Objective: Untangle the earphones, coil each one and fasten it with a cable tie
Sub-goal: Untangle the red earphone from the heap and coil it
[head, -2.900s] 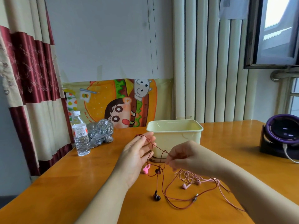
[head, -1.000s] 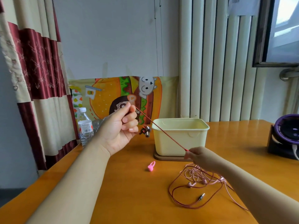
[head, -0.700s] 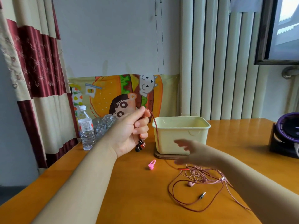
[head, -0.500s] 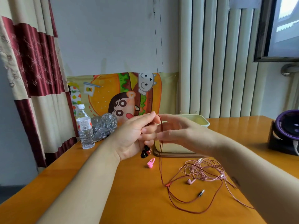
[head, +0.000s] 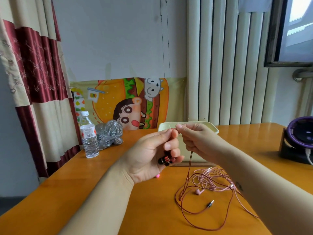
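My left hand (head: 152, 155) is raised over the table and shut on the dark red earphones (head: 188, 187); their black-and-red earbuds (head: 165, 160) hang below its fingers. My right hand (head: 197, 141) pinches the same red cord just beside the left fingertips. From there the cord drops to the table and loops round to its jack plug (head: 210, 204). The pink earphones (head: 213, 180) lie in a loose tangle on the table to the right, partly over the red cord. A pink cable tie (head: 157, 175) peeks out below my left hand.
A pale yellow tub (head: 211, 128) stands behind my hands on a wooden base. At the left are a water bottle (head: 89, 138) and a crumpled plastic bag (head: 109, 134). A purple-rimmed device (head: 299, 139) with a white cable sits at the right table edge.
My left hand pulled the red earphones up and away, stretching the cord free of the pink tangle. My right hand let go low down, then came up beside the left fingers and gripped the cord.
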`<action>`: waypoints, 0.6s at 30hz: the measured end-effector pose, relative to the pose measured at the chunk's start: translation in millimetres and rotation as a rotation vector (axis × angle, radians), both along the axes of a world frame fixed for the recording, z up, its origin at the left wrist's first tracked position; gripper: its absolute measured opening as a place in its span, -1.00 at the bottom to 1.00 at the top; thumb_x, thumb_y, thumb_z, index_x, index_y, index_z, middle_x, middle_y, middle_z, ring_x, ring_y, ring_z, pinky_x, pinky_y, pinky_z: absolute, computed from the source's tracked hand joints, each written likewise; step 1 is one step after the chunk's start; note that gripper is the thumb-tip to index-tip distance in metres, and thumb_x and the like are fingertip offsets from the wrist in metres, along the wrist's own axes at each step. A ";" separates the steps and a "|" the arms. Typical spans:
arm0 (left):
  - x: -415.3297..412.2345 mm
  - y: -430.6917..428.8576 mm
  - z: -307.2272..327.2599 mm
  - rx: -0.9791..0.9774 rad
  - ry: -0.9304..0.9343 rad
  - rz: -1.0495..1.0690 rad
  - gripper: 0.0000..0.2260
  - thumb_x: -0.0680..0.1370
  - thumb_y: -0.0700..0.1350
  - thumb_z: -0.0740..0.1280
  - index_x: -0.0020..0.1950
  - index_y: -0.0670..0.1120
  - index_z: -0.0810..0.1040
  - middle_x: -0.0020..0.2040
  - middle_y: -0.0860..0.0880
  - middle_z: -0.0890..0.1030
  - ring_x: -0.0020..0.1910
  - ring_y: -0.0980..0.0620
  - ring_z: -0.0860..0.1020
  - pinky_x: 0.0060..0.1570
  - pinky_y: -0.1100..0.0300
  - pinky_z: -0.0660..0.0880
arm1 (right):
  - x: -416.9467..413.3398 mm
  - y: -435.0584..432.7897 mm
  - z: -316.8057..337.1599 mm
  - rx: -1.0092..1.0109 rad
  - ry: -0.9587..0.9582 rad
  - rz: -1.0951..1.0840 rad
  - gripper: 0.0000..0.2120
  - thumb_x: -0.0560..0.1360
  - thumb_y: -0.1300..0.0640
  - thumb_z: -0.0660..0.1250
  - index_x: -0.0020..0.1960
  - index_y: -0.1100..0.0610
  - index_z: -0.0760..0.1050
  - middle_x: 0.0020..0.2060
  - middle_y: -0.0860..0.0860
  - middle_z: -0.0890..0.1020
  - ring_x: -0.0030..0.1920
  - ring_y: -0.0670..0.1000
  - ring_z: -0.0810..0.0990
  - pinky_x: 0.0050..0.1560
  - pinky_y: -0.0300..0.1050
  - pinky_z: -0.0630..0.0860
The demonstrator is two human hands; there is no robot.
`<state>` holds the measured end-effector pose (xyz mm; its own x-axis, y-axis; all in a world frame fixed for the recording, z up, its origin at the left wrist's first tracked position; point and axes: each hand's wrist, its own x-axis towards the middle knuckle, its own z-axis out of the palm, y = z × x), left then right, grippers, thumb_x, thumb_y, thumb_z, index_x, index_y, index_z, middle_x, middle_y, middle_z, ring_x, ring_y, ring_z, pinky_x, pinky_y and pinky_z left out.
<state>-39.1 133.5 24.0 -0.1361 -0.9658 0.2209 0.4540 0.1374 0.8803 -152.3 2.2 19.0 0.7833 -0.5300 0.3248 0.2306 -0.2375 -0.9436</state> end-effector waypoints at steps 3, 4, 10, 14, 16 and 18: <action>-5.4 1.0 -0.8 -0.018 0.063 0.066 -0.73 0.56 -0.12 0.16 -0.22 -0.15 0.59 -0.40 -0.03 0.46 -0.34 0.02 0.56 -0.07 0.06 0.60 | -0.2 0.9 -7.3 0.023 0.022 -0.041 -0.76 0.42 -0.05 0.28 -0.28 0.07 0.59 -0.49 -0.04 0.21 -0.47 -0.09 0.12 -0.52 -0.31 0.16; -7.5 0.8 0.1 -0.021 0.076 0.108 -0.74 0.54 -0.13 0.16 -0.22 -0.16 0.58 -0.39 -0.05 0.49 -0.33 0.02 0.57 -0.06 0.07 0.60 | -1.0 1.5 -10.4 0.023 0.037 -0.037 -0.75 0.42 -0.06 0.28 -0.28 0.07 0.59 -0.48 -0.03 0.21 -0.46 -0.08 0.12 -0.51 -0.30 0.15; 3.1 -13.1 -0.6 -0.066 0.172 0.412 -0.77 0.63 -0.18 0.11 -0.03 -0.18 0.56 -0.17 -0.11 0.67 -0.15 0.00 0.67 -0.06 0.12 0.59 | -4.5 21.9 -26.2 -0.341 0.367 -0.058 -0.71 0.54 -0.08 0.21 -0.12 0.05 0.63 -0.46 -0.06 0.34 -0.49 -0.14 0.29 -0.43 -0.31 0.28; 17.9 -18.4 -8.2 -0.063 0.147 0.544 -0.77 0.64 -0.20 0.10 0.06 -0.16 0.56 -0.08 -0.09 0.69 -0.05 0.02 0.67 0.08 0.07 0.56 | -13.6 45.5 -15.8 -0.710 0.695 0.085 -0.72 0.60 -0.02 0.16 0.11 0.07 0.59 -0.38 -0.14 0.47 -0.45 -0.26 0.42 -0.37 -0.44 0.35; 22.2 -18.8 -14.5 -0.039 0.098 0.577 -0.77 0.65 -0.22 0.10 0.09 -0.18 0.55 -0.06 -0.10 0.70 -0.03 0.01 0.66 0.13 0.06 0.52 | -18.9 56.5 -3.7 -0.791 0.733 0.096 -0.74 0.59 -0.04 0.18 0.06 0.04 0.59 -0.37 -0.14 0.50 -0.41 -0.23 0.44 -0.36 -0.40 0.37; 23.9 -19.1 -21.6 -0.020 -0.004 0.591 -0.78 0.64 -0.24 0.10 0.12 -0.17 0.53 -0.05 -0.10 0.70 -0.02 0.03 0.66 0.14 0.09 0.52 | -24.0 63.0 10.9 -0.875 0.644 0.050 -0.80 0.59 -0.03 0.20 -0.07 -0.02 0.57 -0.39 -0.13 0.52 -0.39 -0.19 0.46 -0.34 -0.31 0.41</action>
